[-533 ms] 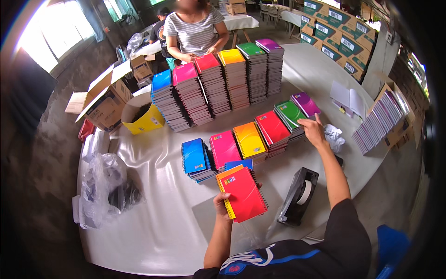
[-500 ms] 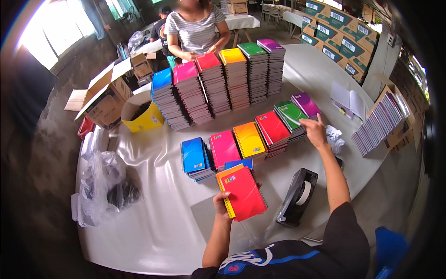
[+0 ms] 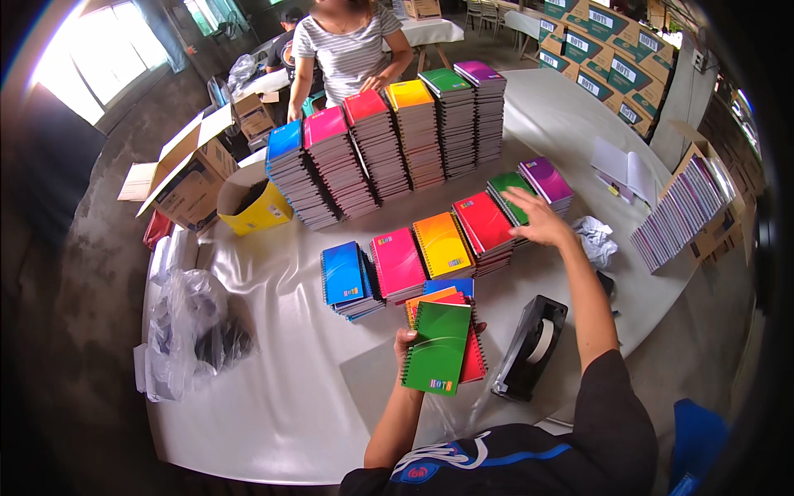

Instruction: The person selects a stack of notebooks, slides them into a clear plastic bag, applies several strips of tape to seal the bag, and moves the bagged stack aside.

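Note:
My left hand [image 3: 404, 341] grips a fanned bundle of spiral notebooks, with a green notebook [image 3: 438, 351] on top. Red and orange-yellow covers show beneath it. A blue cover [image 3: 455, 287] peeks out at the bundle's far end; whether it is held too, I cannot tell. My right hand [image 3: 542, 219], fingers spread and nothing in them, is over the short green stack [image 3: 504, 183], beside the purple stack [image 3: 544, 178]. The same slanting row has a red stack [image 3: 482, 219], a yellow stack [image 3: 444, 245], a pink stack [image 3: 397, 258] and a blue stack [image 3: 343, 274].
Tall notebook stacks [image 3: 380, 153] stand behind the row, and a person [image 3: 351, 50] is beyond them. A black tape dispenser [image 3: 529, 347] sits near my right arm. Crumpled paper [image 3: 595, 240] and a box of notebooks [image 3: 682, 215] lie right; plastic wrap [image 3: 190, 322] is left.
A green notebook now lies on top of the bundle in my left hand, covering much of the red one. My right hand has opened and shifted slightly left. The person opposite has lowered one arm.

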`<state>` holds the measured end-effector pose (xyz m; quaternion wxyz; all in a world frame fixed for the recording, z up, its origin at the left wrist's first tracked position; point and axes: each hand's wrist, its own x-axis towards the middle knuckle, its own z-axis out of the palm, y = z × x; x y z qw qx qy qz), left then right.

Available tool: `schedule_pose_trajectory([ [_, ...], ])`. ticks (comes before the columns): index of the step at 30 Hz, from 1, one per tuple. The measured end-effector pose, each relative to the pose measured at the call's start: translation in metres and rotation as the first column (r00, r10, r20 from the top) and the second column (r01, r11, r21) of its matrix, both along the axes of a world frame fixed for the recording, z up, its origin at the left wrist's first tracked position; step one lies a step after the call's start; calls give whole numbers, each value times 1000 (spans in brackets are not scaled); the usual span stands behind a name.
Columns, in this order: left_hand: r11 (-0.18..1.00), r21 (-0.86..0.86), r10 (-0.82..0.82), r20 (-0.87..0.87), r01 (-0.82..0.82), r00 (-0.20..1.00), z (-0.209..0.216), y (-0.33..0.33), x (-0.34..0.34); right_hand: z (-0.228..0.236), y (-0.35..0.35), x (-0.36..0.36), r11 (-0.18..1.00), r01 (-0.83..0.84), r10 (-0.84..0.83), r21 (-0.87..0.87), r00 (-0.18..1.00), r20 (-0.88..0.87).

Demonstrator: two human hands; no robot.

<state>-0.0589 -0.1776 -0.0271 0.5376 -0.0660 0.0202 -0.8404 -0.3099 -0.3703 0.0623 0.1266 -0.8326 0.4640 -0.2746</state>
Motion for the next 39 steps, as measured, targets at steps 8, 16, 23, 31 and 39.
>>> schedule_pose_trajectory([
  [8, 960, 216, 108, 302, -178, 947, 36, -4, -14, -46, -5, -51, 994, 102, -81, -24, 889, 450],
  [16, 999, 39, 18, -65, -16, 998, -15, -3, -2, -71, -33, -57, 985, 59, -89, -162, 978, -187],
  [23, 995, 52, 84, 82, -88, 993, 4, -2, -6, -60, -24, -74, 989, 110, -150, 102, 747, 647],
  [31, 990, 46, 119, 204, -131, 972, 32, -4, -34, 2, 42, 21, 607, -750, 429, 263, 588, 686],
  [39, 991, 19, 122, 267, -132, 956, 9, 3, -19, -59, -51, -103, 930, 366, -359, -24, 895, -263],
])
